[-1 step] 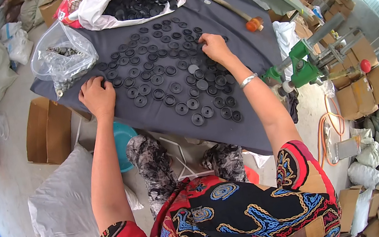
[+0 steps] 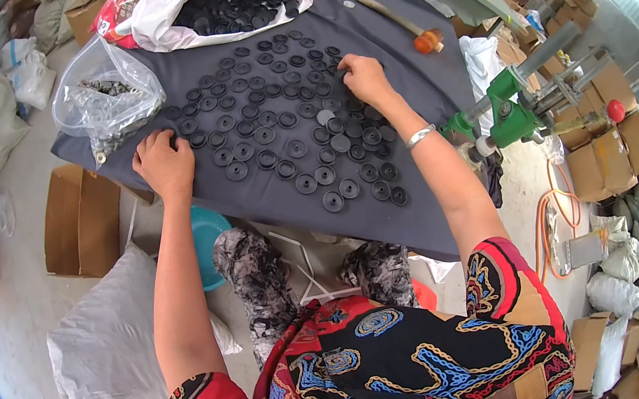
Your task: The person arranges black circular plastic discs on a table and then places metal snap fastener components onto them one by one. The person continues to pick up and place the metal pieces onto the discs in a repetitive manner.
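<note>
Many round black plastic discs (image 2: 264,135) with raised rims and centre holes lie spread over a dark grey cloth-covered table (image 2: 390,226). At the table's left edge is my left hand (image 2: 166,165), its fingers curled down beside the leftmost discs; whatever is under the fingertips is hidden. My right hand (image 2: 368,83) reaches to the right side of the spread. Its thumb and fingers are bent together over a disc at the far right edge of the group, partly covering it. Several discs near its wrist lie close together or overlap.
A white and red sack (image 2: 152,22) of black discs lies open at the far edge. Beside it sits a clear bag (image 2: 109,90) of small metal parts. A mallet (image 2: 407,25) rests at far right. A green press (image 2: 505,106) stands right of the table; a cardboard box (image 2: 79,223) is left.
</note>
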A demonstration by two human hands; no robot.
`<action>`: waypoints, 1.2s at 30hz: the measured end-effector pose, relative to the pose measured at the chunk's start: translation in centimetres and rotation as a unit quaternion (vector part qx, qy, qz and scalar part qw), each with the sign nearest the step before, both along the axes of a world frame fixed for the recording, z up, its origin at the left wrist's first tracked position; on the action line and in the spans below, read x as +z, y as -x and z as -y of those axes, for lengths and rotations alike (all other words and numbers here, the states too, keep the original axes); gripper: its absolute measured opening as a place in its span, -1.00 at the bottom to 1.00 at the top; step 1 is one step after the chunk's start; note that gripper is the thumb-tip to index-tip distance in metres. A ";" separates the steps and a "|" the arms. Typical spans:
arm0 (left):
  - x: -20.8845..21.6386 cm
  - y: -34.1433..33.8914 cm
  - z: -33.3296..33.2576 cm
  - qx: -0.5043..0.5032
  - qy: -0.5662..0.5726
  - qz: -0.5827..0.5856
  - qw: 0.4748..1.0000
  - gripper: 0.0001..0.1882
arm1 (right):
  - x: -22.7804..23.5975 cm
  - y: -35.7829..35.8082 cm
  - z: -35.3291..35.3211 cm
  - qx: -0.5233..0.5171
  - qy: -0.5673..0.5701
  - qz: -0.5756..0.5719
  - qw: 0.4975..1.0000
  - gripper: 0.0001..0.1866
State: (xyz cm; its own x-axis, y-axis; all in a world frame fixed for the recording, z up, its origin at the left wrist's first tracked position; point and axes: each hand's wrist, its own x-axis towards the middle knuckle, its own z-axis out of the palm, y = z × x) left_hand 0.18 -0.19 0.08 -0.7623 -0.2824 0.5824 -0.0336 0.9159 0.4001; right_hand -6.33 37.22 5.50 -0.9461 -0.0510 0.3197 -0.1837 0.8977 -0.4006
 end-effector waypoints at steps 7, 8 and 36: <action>-0.1 0.0 0.3 0.002 -0.004 -0.008 1.000 -0.78 | 0.4 1.6 -5.2 -0.136 0.150 0.044 0.978 -0.75; 0.0 -0.2 0.3 0.000 -0.007 -0.008 1.000 -0.78 | -0.6 2.2 -6.2 -0.145 0.134 0.050 0.979 -0.75; -0.4 0.2 0.2 -0.005 -0.003 -0.001 1.000 -0.77 | -1.8 -0.8 -8.8 -0.153 0.090 -0.085 0.980 -0.68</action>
State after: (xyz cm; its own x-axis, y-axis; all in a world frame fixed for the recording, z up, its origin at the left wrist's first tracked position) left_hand -0.04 -0.40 -0.31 -0.7640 -0.2783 0.5821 -0.0240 0.9138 0.4054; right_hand -5.54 46.00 3.74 -0.8405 0.2988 0.4520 0.0056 0.8389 -0.5442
